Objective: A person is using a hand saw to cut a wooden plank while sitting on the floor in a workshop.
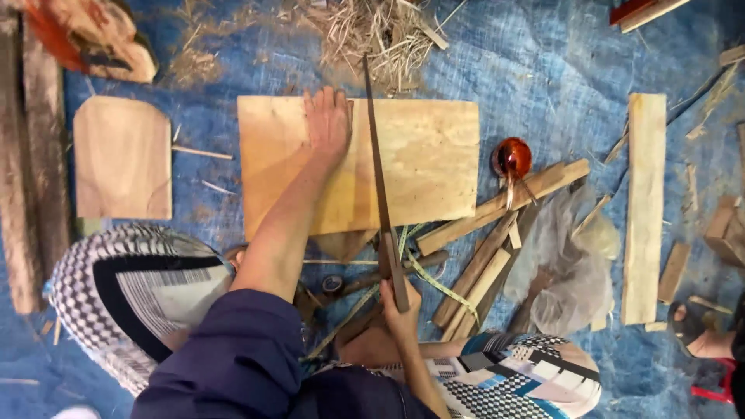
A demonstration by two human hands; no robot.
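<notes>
Looking down from the head camera, I see the left hand [327, 122] lying flat on the plywood board [365, 164], fingers stretched open and pressed on the wood near its upper edge. The board rests on the blue tarp [543, 70], about in the middle of the view. The right hand [400, 305] is closed around the handle of a long saw [378, 178]; the thin blade goes up from the hand, across the board, just beside the left hand, and its tip reaches the pile of shavings [372, 35] above the board. I cannot tell if the blade touches the wood. Under the lower edge of the board a yellow-green measuring tape [434, 283] runs over some wooden sticks [485, 256]. Right of the board there is a round orange-red object [511, 157], and further right a long plank [645, 206] lies upright in the view. On the left, well apart, a smaller rounded board [123, 159] lies on the tarp
</notes>
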